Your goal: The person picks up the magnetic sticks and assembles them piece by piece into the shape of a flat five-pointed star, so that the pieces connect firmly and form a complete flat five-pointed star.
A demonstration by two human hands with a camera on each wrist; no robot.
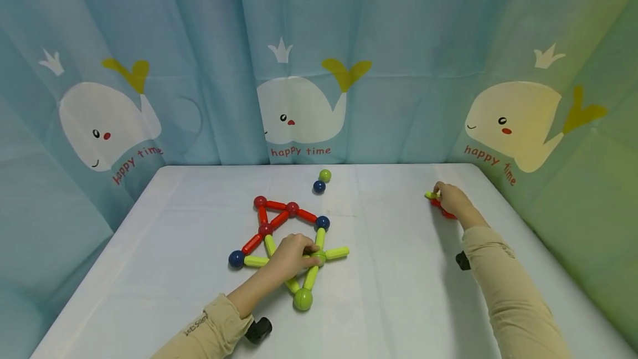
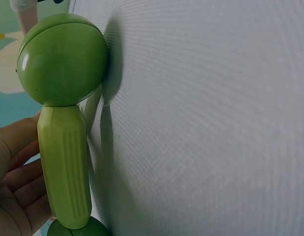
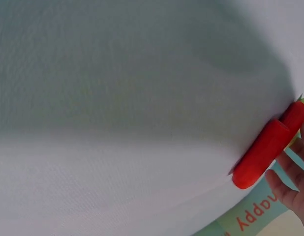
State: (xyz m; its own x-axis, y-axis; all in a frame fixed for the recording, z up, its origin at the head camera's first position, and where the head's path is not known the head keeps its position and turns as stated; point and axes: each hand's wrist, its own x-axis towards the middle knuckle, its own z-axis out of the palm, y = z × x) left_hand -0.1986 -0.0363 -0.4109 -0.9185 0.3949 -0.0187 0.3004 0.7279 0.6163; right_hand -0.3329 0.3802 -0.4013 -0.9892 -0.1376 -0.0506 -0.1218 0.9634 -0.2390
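Observation:
A flat frame of magnetic rods and balls lies on the white table (image 1: 389, 292). Its red rods (image 1: 280, 218) join red balls (image 1: 265, 230); its green rods (image 1: 310, 278) run to a green ball (image 1: 302, 299) at the front. My left hand (image 1: 286, 256) pinches another green ball (image 1: 319, 258) at the frame's right side, from which a green rod (image 1: 338, 253) sticks out rightward. At the far right, my right hand (image 1: 452, 199) pinches a loose green rod (image 1: 431, 195), partly hidden by the fingers. Loose red rods (image 3: 262, 155) lie right beside that hand.
Behind the frame, a loose dark blue ball (image 1: 319, 186) and a loose green ball (image 1: 325, 175) sit close together. Dark blue balls (image 1: 236, 259) also form corners of the frame. A whale-print curtain (image 1: 219, 98) hangs around the table's back and sides.

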